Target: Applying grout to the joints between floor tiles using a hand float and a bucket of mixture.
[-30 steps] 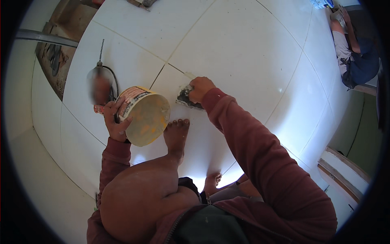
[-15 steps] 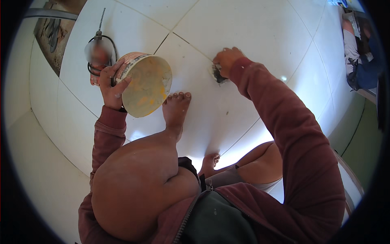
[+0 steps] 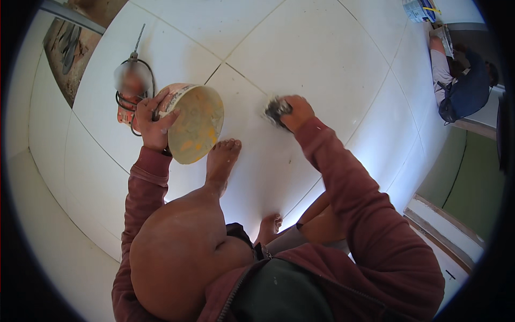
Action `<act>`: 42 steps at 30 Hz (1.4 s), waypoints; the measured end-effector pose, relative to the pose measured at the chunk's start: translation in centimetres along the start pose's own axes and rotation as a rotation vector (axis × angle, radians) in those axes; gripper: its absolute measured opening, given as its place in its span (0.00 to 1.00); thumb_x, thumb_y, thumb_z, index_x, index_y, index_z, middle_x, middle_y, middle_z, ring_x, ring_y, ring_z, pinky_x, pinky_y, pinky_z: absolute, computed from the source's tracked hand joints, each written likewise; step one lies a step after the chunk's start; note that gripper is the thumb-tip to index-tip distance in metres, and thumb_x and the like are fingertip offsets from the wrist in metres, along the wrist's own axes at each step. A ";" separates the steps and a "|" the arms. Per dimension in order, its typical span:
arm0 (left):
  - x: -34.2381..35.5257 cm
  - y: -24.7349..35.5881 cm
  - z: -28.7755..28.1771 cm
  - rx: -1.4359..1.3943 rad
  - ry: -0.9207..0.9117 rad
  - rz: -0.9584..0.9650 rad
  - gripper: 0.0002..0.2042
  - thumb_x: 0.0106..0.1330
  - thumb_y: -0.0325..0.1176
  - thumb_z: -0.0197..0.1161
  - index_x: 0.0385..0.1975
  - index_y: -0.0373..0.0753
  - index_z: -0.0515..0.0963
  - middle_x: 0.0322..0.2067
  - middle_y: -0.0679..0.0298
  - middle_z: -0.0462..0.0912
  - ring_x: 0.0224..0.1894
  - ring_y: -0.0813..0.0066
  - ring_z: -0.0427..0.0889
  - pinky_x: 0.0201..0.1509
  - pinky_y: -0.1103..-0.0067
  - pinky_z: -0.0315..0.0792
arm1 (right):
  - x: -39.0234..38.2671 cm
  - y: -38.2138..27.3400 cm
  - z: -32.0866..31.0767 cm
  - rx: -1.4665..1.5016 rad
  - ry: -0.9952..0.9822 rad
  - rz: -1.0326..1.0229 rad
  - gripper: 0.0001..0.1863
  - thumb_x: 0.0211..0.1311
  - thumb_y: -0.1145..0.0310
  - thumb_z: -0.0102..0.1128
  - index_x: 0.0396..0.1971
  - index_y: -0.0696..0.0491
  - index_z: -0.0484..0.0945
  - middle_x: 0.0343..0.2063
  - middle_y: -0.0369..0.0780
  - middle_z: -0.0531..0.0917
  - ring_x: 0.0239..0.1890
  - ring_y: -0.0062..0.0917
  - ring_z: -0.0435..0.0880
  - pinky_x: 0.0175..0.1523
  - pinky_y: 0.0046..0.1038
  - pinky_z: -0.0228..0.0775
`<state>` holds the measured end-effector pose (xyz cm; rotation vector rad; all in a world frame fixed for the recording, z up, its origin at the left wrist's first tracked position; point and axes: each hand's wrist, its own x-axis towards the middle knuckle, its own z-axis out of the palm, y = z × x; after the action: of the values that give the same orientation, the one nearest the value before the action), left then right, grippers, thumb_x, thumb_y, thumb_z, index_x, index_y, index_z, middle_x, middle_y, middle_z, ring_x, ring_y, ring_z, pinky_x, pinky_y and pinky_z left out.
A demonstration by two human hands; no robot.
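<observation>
In my left hand [image 3: 154, 122] is a round plastic tub [image 3: 196, 126], gripped at its wall with the thumb near the rim. The tub is tilted, so its mouth faces me; its pale inside carries yellow and orange smears. My right hand [image 3: 298, 111] is closed round a dark wad smeared with white [image 3: 277, 110], low at the white tiled floor [image 3: 316, 59]. The wad is blurred, and I cannot make out its exact kind. Tile joints run close by it.
A red power drill [image 3: 129, 88] with a long bit and a black cord lies left of the tub. My bare foot [image 3: 222, 161] is just below the tub. At the far right another person [image 3: 466, 80] sits near a blue-and-white container [image 3: 421, 9]. A wall [image 3: 43, 214] bounds the left.
My right hand and the wad have moved left and toward me, and more of the wad shows. The tub stays in my left hand. The whole view has shifted somewhat.
</observation>
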<state>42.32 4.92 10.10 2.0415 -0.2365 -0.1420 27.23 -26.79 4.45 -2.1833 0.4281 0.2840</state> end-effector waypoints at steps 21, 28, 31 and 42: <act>1.6 1.2 -0.9 -0.347 -0.120 -0.241 0.24 0.42 0.29 0.67 0.43 0.31 0.75 0.38 0.63 0.66 0.42 0.74 0.70 0.49 0.79 0.65 | 1.5 1.0 -4.6 -0.884 -0.610 -0.123 0.17 0.38 0.74 0.56 0.31 0.39 0.81 0.36 0.35 0.80 0.46 0.30 0.73 0.51 0.32 0.62; -1.0 0.3 -1.0 0.164 -0.021 0.160 0.27 0.33 0.39 0.71 0.40 0.40 0.78 0.38 0.62 0.62 0.42 0.67 0.65 0.48 0.75 0.63 | -4.4 0.2 -3.8 0.117 -0.402 0.055 0.23 0.27 0.83 0.52 0.31 0.49 0.80 0.31 0.41 0.79 0.41 0.35 0.75 0.48 0.30 0.67; -1.1 -0.5 -0.2 0.273 0.001 0.217 0.28 0.31 0.39 0.71 0.39 0.41 0.79 0.37 0.62 0.62 0.41 0.66 0.64 0.48 0.75 0.63 | -1.9 -7.9 1.7 0.041 -0.182 -0.457 0.29 0.23 0.83 0.53 0.36 0.48 0.78 0.32 0.39 0.77 0.39 0.35 0.73 0.46 0.32 0.66; -0.8 -1.3 -1.6 -0.233 -0.073 -0.137 0.27 0.34 0.39 0.73 0.39 0.37 0.78 0.37 0.64 0.61 0.42 0.70 0.64 0.49 0.78 0.62 | -6.0 -4.1 3.7 -0.629 -0.435 -0.409 0.23 0.33 0.73 0.60 0.37 0.42 0.79 0.34 0.34 0.76 0.44 0.29 0.71 0.50 0.34 0.62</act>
<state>41.96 7.08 9.68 1.8218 -0.1190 -0.3152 23.19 -20.31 7.31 -2.6425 -0.4059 0.7179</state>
